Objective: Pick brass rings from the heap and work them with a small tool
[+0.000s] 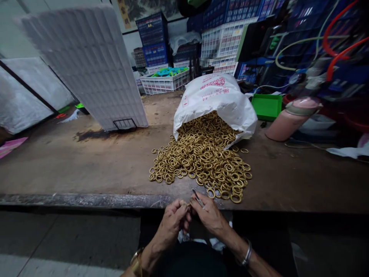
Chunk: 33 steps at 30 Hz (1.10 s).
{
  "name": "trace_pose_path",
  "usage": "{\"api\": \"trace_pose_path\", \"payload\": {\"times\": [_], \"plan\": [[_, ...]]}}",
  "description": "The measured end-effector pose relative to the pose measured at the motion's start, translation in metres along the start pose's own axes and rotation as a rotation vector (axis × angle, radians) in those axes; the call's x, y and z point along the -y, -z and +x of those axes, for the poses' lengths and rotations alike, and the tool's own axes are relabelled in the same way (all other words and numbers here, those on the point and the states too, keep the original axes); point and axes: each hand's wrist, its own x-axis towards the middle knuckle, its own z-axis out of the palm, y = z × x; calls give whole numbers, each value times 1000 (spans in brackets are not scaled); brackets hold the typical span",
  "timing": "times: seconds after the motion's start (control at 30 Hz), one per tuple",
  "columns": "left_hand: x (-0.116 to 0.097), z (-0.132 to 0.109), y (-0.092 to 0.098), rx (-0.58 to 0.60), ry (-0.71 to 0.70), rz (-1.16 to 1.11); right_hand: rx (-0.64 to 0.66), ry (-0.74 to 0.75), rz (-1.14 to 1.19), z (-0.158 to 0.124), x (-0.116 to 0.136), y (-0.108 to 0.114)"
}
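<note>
Both of my hands meet just below the front edge of the workbench [86, 161]. My left hand [173, 221] is closed in a pinch on a small gold ring, mostly hidden by the fingers. My right hand [209, 215] is closed around a thin metal tool [198, 198] whose tip points up toward the pile. A heap of gold rings [201, 157] spills across the bench from an open white sack [216, 100] lying on its side, right beyond my hands.
A tall stack of white trays [89, 65] stands at the back left. A green tray [266, 107] and a pink bottle [291, 119] lie to the right, under hoses and machinery. Blue and white crates [164, 80] line the back.
</note>
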Motion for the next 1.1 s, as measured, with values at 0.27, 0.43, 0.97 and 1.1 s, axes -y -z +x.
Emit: {"api": "trace_pose_path", "payload": {"times": [0.27, 0.43, 0.97, 1.1], "plan": [[3, 2, 0, -50, -68, -13, -9, 36, -76, -2, -3, -1], [0, 3, -3, -82, -112, 48, 55, 146, -291, -11, -7, -4], [1, -13, -2, -72, -190, 212, 60, 135, -560, -22, -5, -3], [-7, -30, -8, 18, -178, 166, -14, 62, -681, -25, -14, 4]]}}
